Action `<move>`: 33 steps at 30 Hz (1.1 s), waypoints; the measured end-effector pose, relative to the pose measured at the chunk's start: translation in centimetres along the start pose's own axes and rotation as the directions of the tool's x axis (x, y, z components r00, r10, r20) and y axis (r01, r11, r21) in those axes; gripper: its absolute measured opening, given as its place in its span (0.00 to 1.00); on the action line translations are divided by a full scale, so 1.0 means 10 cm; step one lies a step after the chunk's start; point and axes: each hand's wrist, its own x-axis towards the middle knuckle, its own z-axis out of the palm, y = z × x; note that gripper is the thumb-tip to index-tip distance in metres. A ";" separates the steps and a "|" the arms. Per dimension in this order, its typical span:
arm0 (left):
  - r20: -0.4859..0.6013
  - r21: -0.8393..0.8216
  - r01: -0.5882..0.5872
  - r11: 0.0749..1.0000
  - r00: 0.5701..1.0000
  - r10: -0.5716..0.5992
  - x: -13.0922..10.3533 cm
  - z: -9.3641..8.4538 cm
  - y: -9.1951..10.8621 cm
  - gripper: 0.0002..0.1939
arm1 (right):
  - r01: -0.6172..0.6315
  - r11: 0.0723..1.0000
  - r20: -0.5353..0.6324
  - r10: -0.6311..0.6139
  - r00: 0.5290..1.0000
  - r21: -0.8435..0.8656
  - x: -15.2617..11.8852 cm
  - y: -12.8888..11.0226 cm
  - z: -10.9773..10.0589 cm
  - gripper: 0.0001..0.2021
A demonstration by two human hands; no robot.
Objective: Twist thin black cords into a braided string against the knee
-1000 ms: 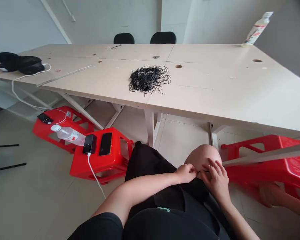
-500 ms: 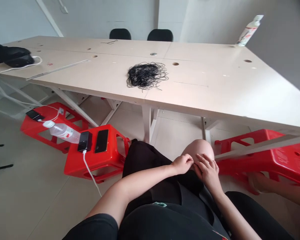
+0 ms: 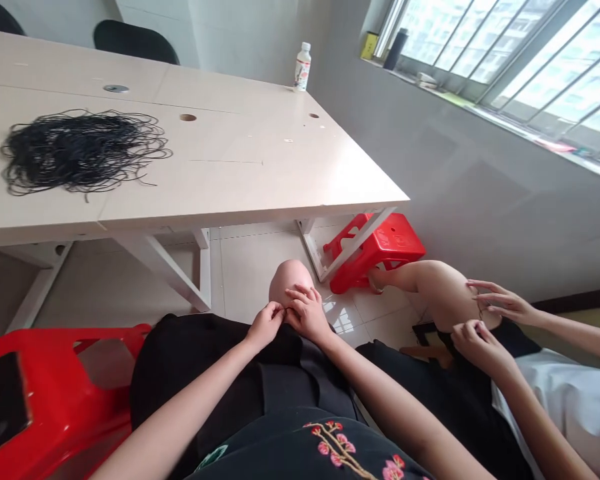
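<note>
My left hand (image 3: 269, 325) is closed in a pinch above my bare knee (image 3: 289, 277). Its fingertips meet those of my right hand (image 3: 307, 313), whose thumb and forefinger are pressed together while the other fingers extend over the knee. A tiny piece of thin dark cord (image 3: 285, 309) shows between the two hands; most of it is hidden by the fingers. On the table, to the left and beyond my hands, lies a loose, tangled pile of black cord (image 3: 73, 150).
The pale table (image 3: 240, 187) has its corner at right. A bottle (image 3: 303, 68) stands at its far end. Red stools (image 3: 95, 357) are at left and under the table. At my right, a co-worker's hands (image 3: 490, 340) work over a bare knee, near a barred window (image 3: 480, 60).
My view has swung to the right, bringing the window and the co-worker into sight. My hands stay together over the knee, fingertips touching.
</note>
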 end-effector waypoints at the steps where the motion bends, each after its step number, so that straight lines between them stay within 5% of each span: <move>1: 0.004 -0.018 0.005 1.000 1.000 -0.005 0.01 0.00 -0.02 0.10 | -0.002 1.000 0.002 0.002 1.000 0.000 0.00 0.01 0.00 0.05; 10: 0.007 -0.045 0.049 0.998 0.999 -0.048 0.08 0.01 -0.07 0.12 | -0.016 1.000 0.017 0.016 1.000 -0.001 0.05 0.03 -0.01 0.05; 16: 0.074 -0.009 0.079 0.997 0.994 -0.078 0.14 -0.04 0.10 0.13 | 0.026 1.000 -0.034 -0.026 0.999 -0.003 0.03 0.02 -0.07 0.10; 24: 0.160 0.171 0.088 0.981 0.980 -0.115 0.36 0.08 0.62 0.10 | -0.276 0.950 0.050 0.272 0.961 0.143 -0.02 0.29 -0.31 0.14; 29: 0.172 0.310 0.084 0.947 0.975 -0.143 0.46 0.15 0.64 0.08 | -0.412 0.902 0.036 0.411 0.911 0.128 0.03 0.74 -0.41 0.12; 33: 0.151 0.329 0.101 0.939 0.976 -0.158 0.49 0.20 0.62 0.08 | -0.475 0.875 -0.035 0.480 0.877 0.097 0.06 0.80 -0.41 0.26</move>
